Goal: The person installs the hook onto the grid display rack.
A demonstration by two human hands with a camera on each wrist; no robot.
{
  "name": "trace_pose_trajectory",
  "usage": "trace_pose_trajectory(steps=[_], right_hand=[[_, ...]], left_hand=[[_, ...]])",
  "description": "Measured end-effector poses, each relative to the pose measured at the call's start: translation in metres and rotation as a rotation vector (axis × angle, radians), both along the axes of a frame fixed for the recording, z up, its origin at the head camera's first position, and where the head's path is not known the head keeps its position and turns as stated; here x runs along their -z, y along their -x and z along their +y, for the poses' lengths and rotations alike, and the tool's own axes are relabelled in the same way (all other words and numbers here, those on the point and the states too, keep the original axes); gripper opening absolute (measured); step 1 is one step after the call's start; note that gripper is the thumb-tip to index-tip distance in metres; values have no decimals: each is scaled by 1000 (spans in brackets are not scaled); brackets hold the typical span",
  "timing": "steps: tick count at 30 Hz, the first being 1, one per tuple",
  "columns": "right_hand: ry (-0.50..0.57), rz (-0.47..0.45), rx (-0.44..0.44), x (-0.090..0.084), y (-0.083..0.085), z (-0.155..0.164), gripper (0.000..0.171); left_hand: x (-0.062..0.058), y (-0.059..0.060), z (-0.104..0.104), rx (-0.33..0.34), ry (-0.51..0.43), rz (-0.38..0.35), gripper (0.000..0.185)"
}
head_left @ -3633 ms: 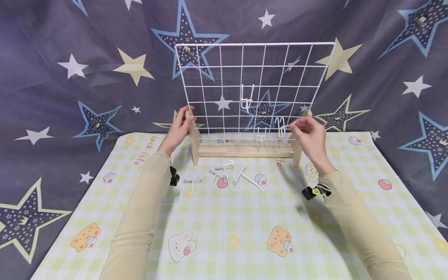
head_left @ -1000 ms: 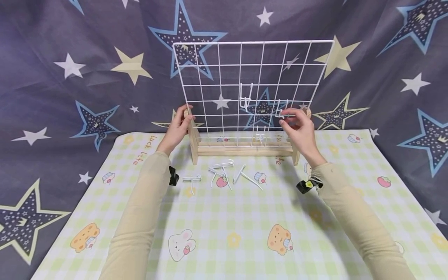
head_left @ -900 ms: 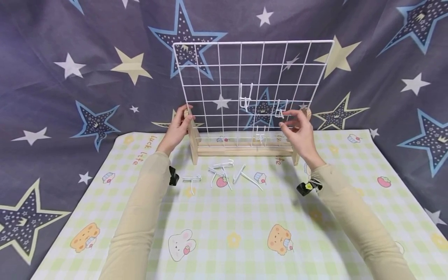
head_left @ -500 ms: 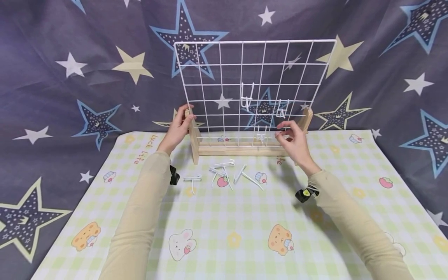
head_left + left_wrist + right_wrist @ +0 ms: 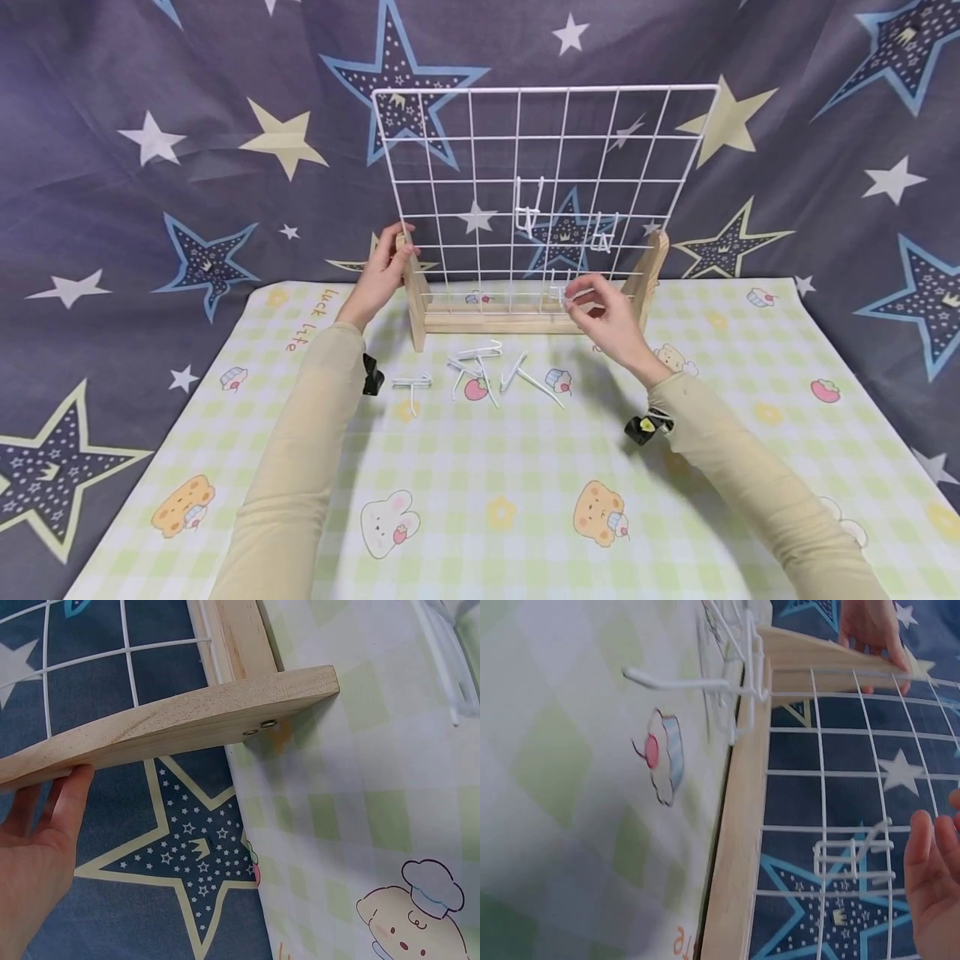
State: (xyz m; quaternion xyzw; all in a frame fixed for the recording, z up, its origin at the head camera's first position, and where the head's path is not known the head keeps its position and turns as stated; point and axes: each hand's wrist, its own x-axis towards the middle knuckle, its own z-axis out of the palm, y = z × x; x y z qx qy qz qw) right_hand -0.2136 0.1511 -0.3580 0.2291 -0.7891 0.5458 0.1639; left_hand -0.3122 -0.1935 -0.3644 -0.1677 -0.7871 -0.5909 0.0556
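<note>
Bracing hand: the left hand [image 5: 380, 273] curls round the left wooden upright [image 5: 415, 287] of the stand, its grip wrapped on the post, likely so the panel does not rock; the left wrist view shows fingers [image 5: 64, 806] against the underside of the wooden foot [image 5: 187, 720].
Wire grid panel [image 5: 465, 158]: stands upright in the wooden base [image 5: 510, 321] at the far edge of the counter, leaning a little toward the starry backdrop [image 5: 187, 125].
Loose hooks [image 5: 480, 371]: several white wire hooks lie in a scatter on the checked mat [image 5: 480, 467], just in front of the base and between the two forearms.
Hung hooks: one upper hook [image 5: 528, 204] near the panel's middle, one further right [image 5: 603, 233], and a low hook [image 5: 558, 287] on the bottom row.
Working hand: the right hand [image 5: 607, 317] is at that low hook, fingertips [image 5: 576, 293] bunched close to it; whether this grip actually pinches the wire cannot be told. The right wrist view shows the hook [image 5: 851, 859] just beside the fingers [image 5: 930, 870].
Open room: most grid cells left of and above the hung hooks are free; the mat runs wide and bare toward the viewer.
Edges: the right wooden upright [image 5: 651, 267] stands just behind the working hand, close enough to crowd sideways moves.
</note>
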Motion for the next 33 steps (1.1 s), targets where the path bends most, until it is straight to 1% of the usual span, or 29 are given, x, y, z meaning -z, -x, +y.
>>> trace_pose_trajectory(steps=[4,7,11,15,16,21,23,28,33], right_hand=[[-54,-24,-73,6,-2,-7,18],[-91,-50,-141,23,5,-10,20],[-178,-56,-228,46,16,-12,24],[-262,-65,-309,55,18,-16,29],[-279,-71,-326,58,19,-17,30],[-332,-96,-388,67,20,-22,31],[-346,-89,-405,71,22,-24,31],[-392,-74,-436,79,23,-25,31],[-417,-114,-426,82,22,-25,29]], left_hand=[[-1,-1,0,-2,-1,-10,43],[-1,-1,-1,1,-4,-20,43],[-1,-1,-2,20,-13,-33,44],[-4,-2,-2,49,-38,-45,44],[-5,-3,-2,57,-47,-48,44],[-19,-17,2,73,-74,-80,44],[-16,-15,1,73,-75,-79,46],[1,-2,-5,62,-79,-54,47],[-2,-3,-4,54,-95,-66,46]])
